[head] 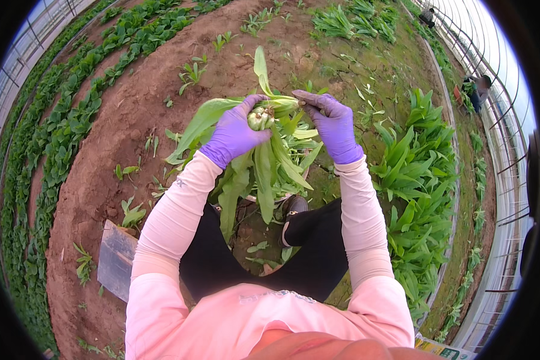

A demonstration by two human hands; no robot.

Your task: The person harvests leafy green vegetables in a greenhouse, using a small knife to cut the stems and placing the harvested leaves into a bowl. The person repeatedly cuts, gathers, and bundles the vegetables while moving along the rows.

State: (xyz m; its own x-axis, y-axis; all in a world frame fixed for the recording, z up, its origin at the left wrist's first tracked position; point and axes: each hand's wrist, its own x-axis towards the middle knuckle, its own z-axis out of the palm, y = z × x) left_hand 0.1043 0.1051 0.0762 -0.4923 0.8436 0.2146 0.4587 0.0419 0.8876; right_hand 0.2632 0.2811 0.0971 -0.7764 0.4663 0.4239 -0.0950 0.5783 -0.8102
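Note:
My left hand (236,130), in a purple glove, grips a bunch of leafy greens (264,180). The pale cut stem ends face up by my thumb, and long leaves hang below. One leafy stalk (285,106) lies sideways across the top of the bunch, its base pointing right. At that base are the thumb and forefinger of my right hand (330,121), also gloved in purple; they appear to pinch it. Beneath the bunch, between my feet, a container (279,199) full of loose leaves is mostly hidden, with only part of its rim showing.
Picked long-leaved greens (418,180) are heaped along the right, with another pile (337,22) farther ahead. A flat grey panel (114,261) stands by my left leg. Crop rows (67,112) run along the left. Two people (477,92) are beyond the right-hand strip.

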